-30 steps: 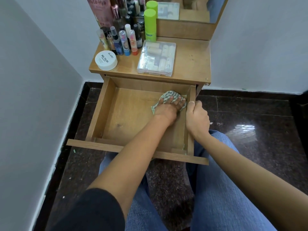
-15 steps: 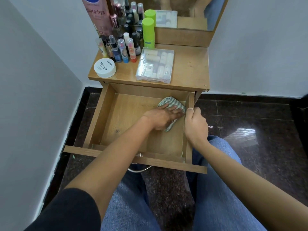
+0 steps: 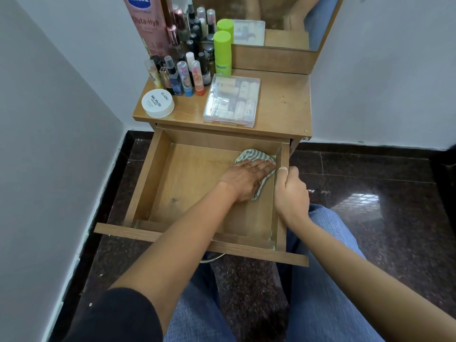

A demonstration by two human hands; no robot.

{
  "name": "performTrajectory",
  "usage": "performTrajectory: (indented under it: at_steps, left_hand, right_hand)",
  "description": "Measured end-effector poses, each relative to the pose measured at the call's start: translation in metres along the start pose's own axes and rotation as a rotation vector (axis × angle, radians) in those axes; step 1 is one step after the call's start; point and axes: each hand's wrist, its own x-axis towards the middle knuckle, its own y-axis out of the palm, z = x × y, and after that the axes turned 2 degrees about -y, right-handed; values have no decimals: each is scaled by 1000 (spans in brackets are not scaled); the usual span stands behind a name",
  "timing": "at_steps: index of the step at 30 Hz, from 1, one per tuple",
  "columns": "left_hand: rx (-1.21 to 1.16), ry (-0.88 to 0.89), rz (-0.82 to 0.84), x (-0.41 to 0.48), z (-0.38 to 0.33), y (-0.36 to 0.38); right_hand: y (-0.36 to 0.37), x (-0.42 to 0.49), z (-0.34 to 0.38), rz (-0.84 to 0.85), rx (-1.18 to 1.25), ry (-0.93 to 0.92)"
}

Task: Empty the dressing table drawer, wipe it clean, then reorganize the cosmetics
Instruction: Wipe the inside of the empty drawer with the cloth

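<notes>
The wooden drawer [image 3: 158,174] is pulled out toward me and holds only a cloth. My left hand [image 3: 244,178] lies flat, fingers straight, pressing a green-and-white striped cloth [image 3: 254,155] onto the drawer floor near the back right corner. My right hand [image 3: 291,193] grips the drawer's right side wall, thumb on top. Several cosmetic bottles [image 3: 187,75], a white nail polish remover tub [image 3: 158,103], a green-capped bottle [image 3: 222,54] and a clear plastic case [image 3: 232,103] stand on the dressing table top [image 3: 283,104].
A tall pink Vaseline lotion bottle [image 3: 148,25] stands at the back left by the mirror [image 3: 271,18]. White walls close in on the left and right. Dark polished floor [image 3: 370,193] surrounds the table; my jeans-clad legs are under the drawer.
My left hand has turned and flattened on the cloth, sliding it along the back right of the drawer floor. The view has tilted down. My right hand stays on the side wall.
</notes>
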Motion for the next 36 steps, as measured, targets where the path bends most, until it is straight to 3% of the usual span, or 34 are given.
performTrajectory:
  at_steps: [6, 15, 22, 28, 36]
  left_hand:
    - [41, -155, -25, 7, -18, -5]
    - [198, -247, 3, 9, -34, -8]
    - [114, -405, 67, 9, -42, -4]
    - [-49, -515, 57, -15, -10, -2]
    - [-61, -620, 2, -48, 30, 9]
  right_hand:
    - [2, 0, 1, -19, -10, -10]
    - [2, -2, 2, -25, -69, -44]
    - [-1, -3, 3, -20, -103, -49]
    - [-2, -3, 2, -12, -97, -36]
    - [-1, -3, 2, -12, -84, -34]
